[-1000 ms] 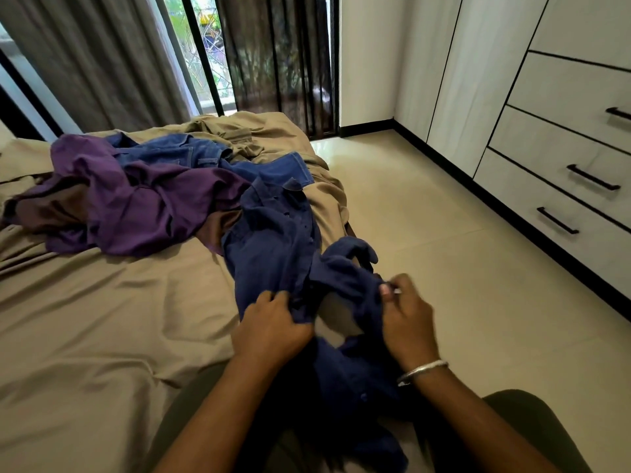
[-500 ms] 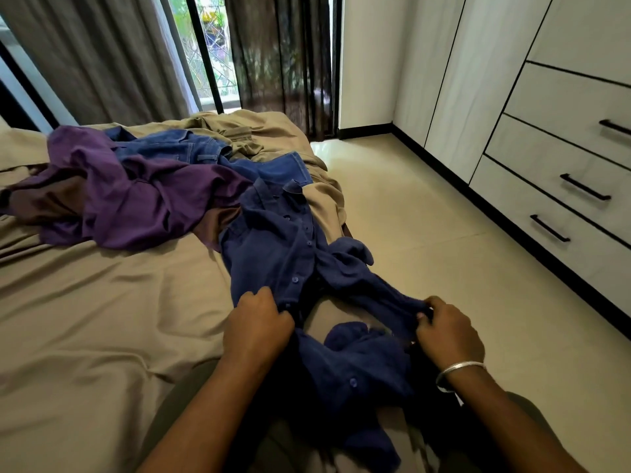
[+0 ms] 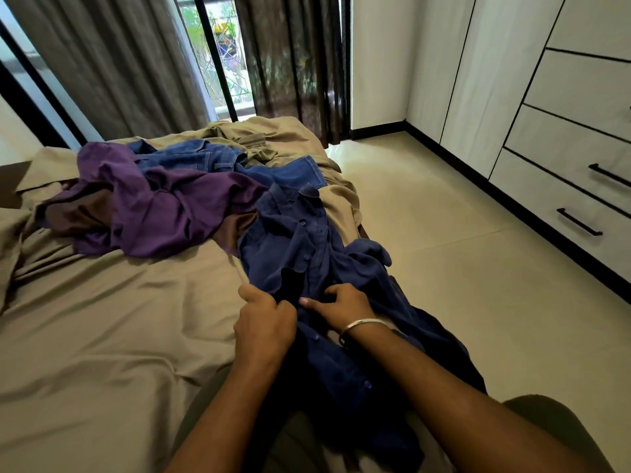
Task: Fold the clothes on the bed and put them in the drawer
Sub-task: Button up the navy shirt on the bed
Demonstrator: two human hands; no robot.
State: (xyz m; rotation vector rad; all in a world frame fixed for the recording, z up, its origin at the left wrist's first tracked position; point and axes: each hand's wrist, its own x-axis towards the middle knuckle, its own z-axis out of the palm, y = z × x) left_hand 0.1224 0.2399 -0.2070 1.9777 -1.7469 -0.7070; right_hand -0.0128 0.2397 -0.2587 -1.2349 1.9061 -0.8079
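Navy shirt [image 3: 300, 240] unfolded, pinched in my left hand [image 3: 264, 324] and right hand [image 3: 345, 303]; purple garment [image 3: 164, 206], jeans [image 3: 205, 158] untouched, drawers [image 3: 577, 186] closed.

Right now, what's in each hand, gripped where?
Both hold the dark blue shirt: left hand bunches its front edge, right hand grips the button placket beside it.
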